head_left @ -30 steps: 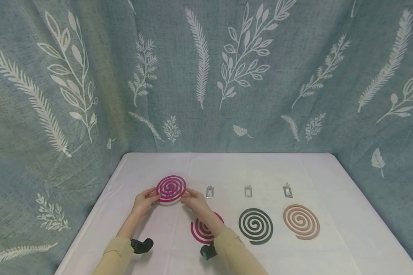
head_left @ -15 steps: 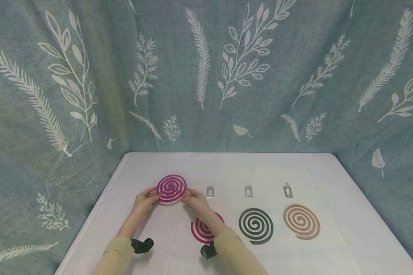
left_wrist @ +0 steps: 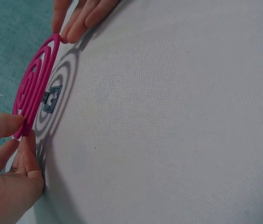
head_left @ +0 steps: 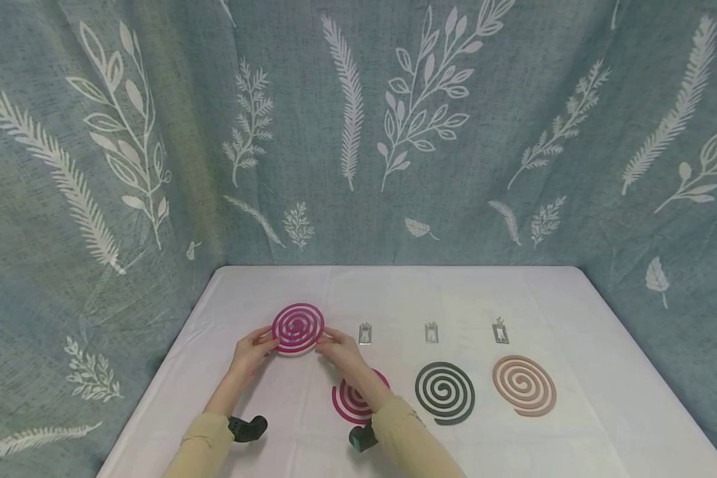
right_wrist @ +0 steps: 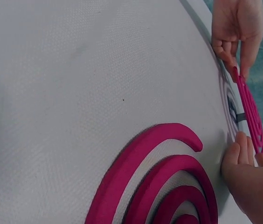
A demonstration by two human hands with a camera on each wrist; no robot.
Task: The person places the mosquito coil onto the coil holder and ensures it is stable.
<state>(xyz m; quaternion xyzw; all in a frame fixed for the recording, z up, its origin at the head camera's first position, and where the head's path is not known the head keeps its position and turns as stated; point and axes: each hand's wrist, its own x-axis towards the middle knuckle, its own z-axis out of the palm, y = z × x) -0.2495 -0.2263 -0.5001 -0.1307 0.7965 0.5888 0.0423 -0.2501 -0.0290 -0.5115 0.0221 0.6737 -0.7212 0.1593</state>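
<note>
A magenta mosquito coil (head_left: 297, 326) is raised off the white tabletop and tilted, at the left of the table in the head view. My left hand (head_left: 249, 352) pinches its left rim between thumb and fingers. On the opposite rim, my right hand (head_left: 342, 353) pinches the coil as well. Beneath it stands a small metal coil stand (left_wrist: 50, 110), seen in the left wrist view touching the coil's underside near its middle. How the coil's centre meets the stand is hidden. A second magenta coil (right_wrist: 171, 131) lies flat, partly covered by my right forearm in the head view.
To the right lie a dark green coil (head_left: 445, 393) and a tan coil (head_left: 522, 385). Behind the flat coils, three flat metal stands (head_left: 365, 343) form a row on the table (head_left: 454, 292). A patterned blue-green cloth (head_left: 370, 226) hangs around the back and sides.
</note>
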